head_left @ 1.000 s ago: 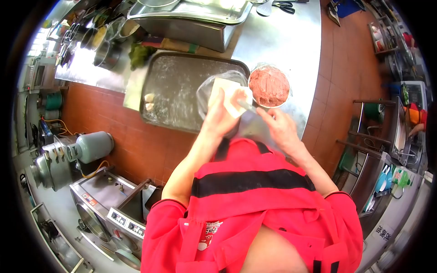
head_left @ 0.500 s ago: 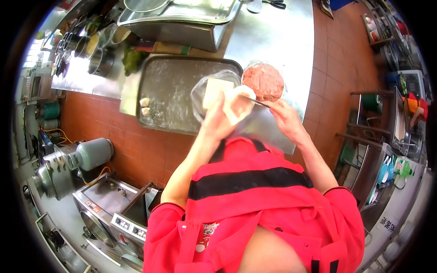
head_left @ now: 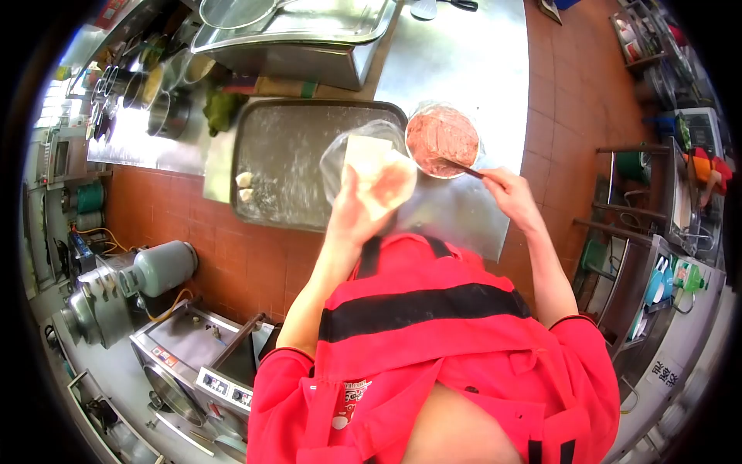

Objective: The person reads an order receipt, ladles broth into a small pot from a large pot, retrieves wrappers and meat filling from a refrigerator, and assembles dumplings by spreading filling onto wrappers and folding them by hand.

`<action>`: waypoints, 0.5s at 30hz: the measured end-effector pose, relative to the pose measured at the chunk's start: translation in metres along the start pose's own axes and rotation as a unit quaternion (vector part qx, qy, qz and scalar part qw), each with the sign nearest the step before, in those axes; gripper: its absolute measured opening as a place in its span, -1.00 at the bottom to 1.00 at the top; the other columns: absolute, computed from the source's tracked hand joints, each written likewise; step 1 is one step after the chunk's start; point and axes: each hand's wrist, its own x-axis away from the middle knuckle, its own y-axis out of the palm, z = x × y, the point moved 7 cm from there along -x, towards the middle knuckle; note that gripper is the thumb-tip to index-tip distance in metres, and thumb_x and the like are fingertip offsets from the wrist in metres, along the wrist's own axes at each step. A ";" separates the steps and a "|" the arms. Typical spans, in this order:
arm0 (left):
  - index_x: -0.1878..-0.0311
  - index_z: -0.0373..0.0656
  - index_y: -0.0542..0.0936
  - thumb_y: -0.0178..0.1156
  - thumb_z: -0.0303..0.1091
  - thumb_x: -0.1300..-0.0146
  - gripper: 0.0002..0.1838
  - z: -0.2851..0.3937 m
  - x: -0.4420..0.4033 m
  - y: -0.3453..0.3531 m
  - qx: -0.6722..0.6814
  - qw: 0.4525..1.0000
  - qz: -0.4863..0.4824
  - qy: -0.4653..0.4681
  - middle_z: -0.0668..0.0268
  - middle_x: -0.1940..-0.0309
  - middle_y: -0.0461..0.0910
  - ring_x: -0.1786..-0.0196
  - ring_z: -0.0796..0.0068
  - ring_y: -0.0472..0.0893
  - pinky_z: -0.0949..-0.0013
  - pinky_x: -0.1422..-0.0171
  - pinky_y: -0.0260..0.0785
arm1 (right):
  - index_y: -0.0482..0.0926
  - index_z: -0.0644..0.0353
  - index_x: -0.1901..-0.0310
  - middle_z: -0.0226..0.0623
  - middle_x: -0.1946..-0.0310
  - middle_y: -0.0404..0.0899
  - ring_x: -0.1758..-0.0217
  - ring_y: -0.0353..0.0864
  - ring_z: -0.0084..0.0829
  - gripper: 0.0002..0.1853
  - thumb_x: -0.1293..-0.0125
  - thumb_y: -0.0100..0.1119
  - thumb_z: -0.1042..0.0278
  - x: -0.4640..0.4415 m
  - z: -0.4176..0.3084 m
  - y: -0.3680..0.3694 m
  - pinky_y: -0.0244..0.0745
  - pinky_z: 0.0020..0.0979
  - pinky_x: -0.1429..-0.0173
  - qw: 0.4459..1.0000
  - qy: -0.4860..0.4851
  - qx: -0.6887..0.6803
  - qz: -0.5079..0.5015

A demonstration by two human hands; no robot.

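My left hand (head_left: 357,210) holds a pale stack of wrappers (head_left: 369,155), with meat smeared pinkish on the one folded toward the right. Between the fingers of my right hand (head_left: 506,193) is a thin spreading tool (head_left: 465,168), its tip in the pink minced meat (head_left: 440,138) that fills a round bowl. A clear plastic bag (head_left: 334,166) lies behind the wrappers, over the right part of a dark floured tray (head_left: 270,155). Two small pale pieces (head_left: 245,187) rest at the tray's left edge.
A metal box with trays (head_left: 309,58) stands behind the dark tray. Pots (head_left: 168,116) and green cloth-like stuff (head_left: 222,110) are at the left. A spatula (head_left: 424,9) and black-handled scissors lie at the back. A gas cylinder (head_left: 165,268) stands on the floor at left; a co-worker's arm shows at far right.
My right hand has moved right, taking the tool from the wrapper to the meat bowl. The wrapper in my left hand now shows a pink smear spread over it.
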 end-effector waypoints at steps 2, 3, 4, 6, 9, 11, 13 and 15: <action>-0.33 -0.27 0.26 -0.06 0.17 -0.35 -0.27 0.006 0.004 0.000 -0.019 1.000 -0.009 0.012 0.11 -0.29 0.35 -0.35 0.16 0.31 0.07 -0.47 0.06 | 0.58 0.30 0.07 -0.28 0.41 0.52 0.36 0.51 -0.47 -0.80 -0.29 0.08 0.53 0.013 -0.022 -0.033 0.40 -0.50 0.23 0.997 -0.019 0.054 0.060; -0.32 -0.28 0.28 -0.04 0.22 -0.31 -0.23 0.006 0.004 -0.001 -0.016 1.000 0.006 0.014 0.10 -0.26 0.37 -0.33 0.14 0.33 0.05 -0.45 0.09 | 0.58 0.31 0.07 -0.28 0.41 0.52 0.37 0.51 -0.48 -0.80 -0.29 0.08 0.54 0.019 -0.032 -0.049 0.40 -0.51 0.25 0.992 -0.021 0.073 0.097; -0.30 -0.30 0.30 -0.02 0.26 -0.27 -0.19 0.006 0.004 -0.001 -0.012 1.000 0.021 0.016 0.09 -0.22 0.39 -0.30 0.12 0.35 0.03 -0.43 0.11 | 0.58 0.30 0.06 -0.35 0.45 0.50 0.40 0.48 -0.55 -0.80 -0.32 0.06 0.53 0.023 -0.036 -0.055 0.40 -0.52 0.28 0.995 0.009 0.055 0.082; -0.29 -0.32 0.31 0.01 0.34 -0.20 -0.11 0.005 0.007 0.008 -0.013 0.999 0.030 0.018 0.07 -0.19 0.41 -0.27 0.11 0.37 0.01 -0.41 0.14 | 0.56 0.29 0.02 -0.42 0.49 0.46 0.41 0.45 -0.61 -0.78 -0.35 0.04 0.52 0.025 -0.057 -0.040 0.38 -0.55 0.28 0.996 0.020 -0.081 0.013; -0.31 -0.33 0.29 0.05 0.43 -0.08 0.00 0.007 0.014 0.052 -0.043 0.999 -0.014 0.022 0.07 -0.20 0.39 -0.28 0.12 0.37 -0.01 -0.40 0.15 | 0.50 0.22 -0.09 -0.55 0.55 0.37 0.46 0.35 -0.70 -0.74 -0.40 0.00 0.48 0.019 -0.112 0.004 0.30 -0.60 0.34 0.964 0.031 -0.244 -0.100; -0.33 -0.32 0.27 0.09 0.47 0.00 0.07 0.016 0.030 0.091 -0.081 0.992 -0.079 0.049 0.08 -0.23 0.37 -0.29 0.13 0.35 -0.02 -0.39 0.15 | 0.50 0.20 -0.09 -0.55 0.55 0.37 0.48 0.32 -0.71 -0.74 -0.41 0.00 0.46 0.009 -0.132 0.024 0.25 -0.62 0.36 0.934 0.033 -0.330 -0.136; -0.36 -0.28 0.22 0.07 0.52 0.04 0.12 0.026 0.041 0.105 -0.088 0.988 -0.111 0.069 0.10 -0.26 0.33 -0.33 0.12 0.31 -0.05 -0.41 0.14 | 0.51 0.19 -0.06 -0.55 0.54 0.38 0.48 0.32 -0.71 -0.77 -0.42 0.01 0.45 0.002 -0.146 0.033 0.23 -0.62 0.38 0.916 0.009 -0.378 -0.136; -0.36 -0.26 0.22 0.07 0.50 0.02 0.09 0.030 0.043 0.090 -0.043 0.991 -0.103 0.067 0.11 -0.27 0.32 -0.33 0.12 0.30 -0.06 -0.42 0.14 | 0.52 0.19 -0.03 -0.54 0.52 0.40 0.48 0.33 -0.71 -0.79 -0.42 0.01 0.44 -0.005 -0.155 0.049 0.23 -0.62 0.38 0.913 0.001 -0.374 -0.163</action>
